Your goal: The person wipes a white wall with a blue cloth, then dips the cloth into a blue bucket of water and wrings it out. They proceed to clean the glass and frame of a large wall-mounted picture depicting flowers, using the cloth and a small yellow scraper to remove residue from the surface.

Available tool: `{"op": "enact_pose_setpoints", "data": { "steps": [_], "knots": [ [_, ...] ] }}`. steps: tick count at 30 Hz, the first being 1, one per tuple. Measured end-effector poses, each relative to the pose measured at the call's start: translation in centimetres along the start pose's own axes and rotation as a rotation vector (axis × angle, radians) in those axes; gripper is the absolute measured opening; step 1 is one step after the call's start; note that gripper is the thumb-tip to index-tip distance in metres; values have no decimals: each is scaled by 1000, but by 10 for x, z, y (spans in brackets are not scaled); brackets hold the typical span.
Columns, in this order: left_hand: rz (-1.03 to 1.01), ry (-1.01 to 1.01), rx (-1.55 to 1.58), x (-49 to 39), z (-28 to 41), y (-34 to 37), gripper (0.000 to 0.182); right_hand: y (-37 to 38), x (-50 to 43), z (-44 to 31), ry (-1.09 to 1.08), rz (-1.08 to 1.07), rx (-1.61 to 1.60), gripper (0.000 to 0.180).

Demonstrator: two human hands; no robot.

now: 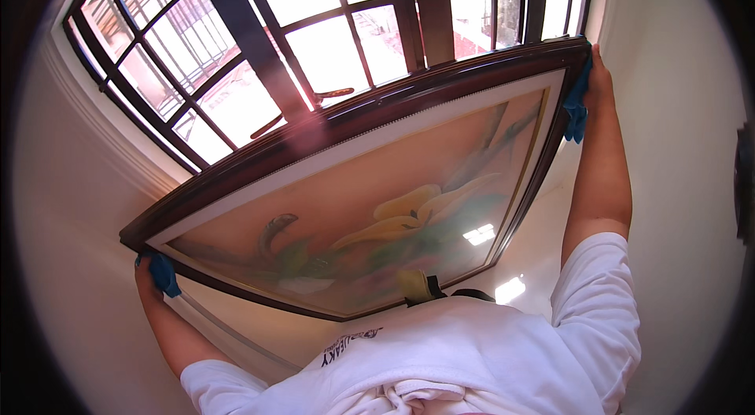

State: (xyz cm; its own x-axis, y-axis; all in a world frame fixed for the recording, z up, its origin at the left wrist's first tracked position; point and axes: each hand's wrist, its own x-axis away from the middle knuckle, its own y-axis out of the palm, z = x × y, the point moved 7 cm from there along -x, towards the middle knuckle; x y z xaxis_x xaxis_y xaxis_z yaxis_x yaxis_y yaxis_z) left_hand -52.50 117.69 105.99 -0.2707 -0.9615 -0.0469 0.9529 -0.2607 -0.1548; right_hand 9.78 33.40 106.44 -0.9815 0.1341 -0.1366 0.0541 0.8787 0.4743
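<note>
A large framed flower picture (377, 197), with a dark wooden frame and a pale mat, is tilted in front of my chest. Its glass reflects bright light. My left hand (147, 280) grips the frame's left end, with a blue cloth (164, 274) bunched at the palm. On the far right corner, my right hand (599, 85) holds the frame's side, and another piece of blue cloth (578, 99) hangs between hand and wood. Both arms are stretched wide. Most of the fingers are hidden behind the frame and the cloth.
Just beyond the frame's upper edge stands a window (330, 8) with dark bars and two handles. Plain pale walls (666, 120) rise on both sides. A dark object (742, 182) shows at the right rim. Glossy floor (531, 250) reflects light below the frame.
</note>
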Motion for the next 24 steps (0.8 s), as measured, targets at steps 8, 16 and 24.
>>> {"op": "enact_pose_setpoints", "data": {
  "steps": [8, 16, 24],
  "knots": [
    [18, 13, 42, 18, 5, 33, 42, -15, -20, 14, -11, 35, 31, 60],
    [128, 55, 37, 21, -4, 27, 44, -11, -42, 20, -54, -4, 33, 55],
    [295, 260, -1, 103, 24, 42, 46, -19, -25, 9, -149, 138, 139, 55]
  ]
}}
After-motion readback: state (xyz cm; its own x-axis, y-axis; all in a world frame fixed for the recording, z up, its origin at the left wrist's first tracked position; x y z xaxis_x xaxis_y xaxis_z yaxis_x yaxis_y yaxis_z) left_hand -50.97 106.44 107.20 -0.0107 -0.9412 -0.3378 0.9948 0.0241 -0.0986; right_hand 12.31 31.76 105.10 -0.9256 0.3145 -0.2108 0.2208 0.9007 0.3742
